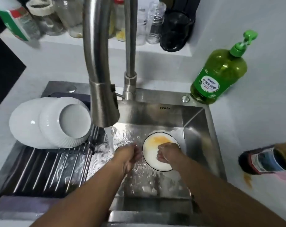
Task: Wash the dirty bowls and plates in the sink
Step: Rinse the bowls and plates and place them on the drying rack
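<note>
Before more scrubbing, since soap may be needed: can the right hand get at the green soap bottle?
Probably yes: the green soap bottle stands upright on the sink's back right corner, nothing between it and the right hand.

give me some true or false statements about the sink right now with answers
1. Water is running from the faucet. True.
2. The plate in the sink is spotless. False: it has a yellow smear near its far rim.
3. The white bowls sit upside down on the rack to the left of the sink. True.
4. The green soap bottle lies on its side. False: it stands upright at the sink's far right corner.
5. The right hand is over the plate with its fingers curled. True.
6. The left hand holds a bowl on the rack. False: it is in the sink, in the water beside the plate.
</note>
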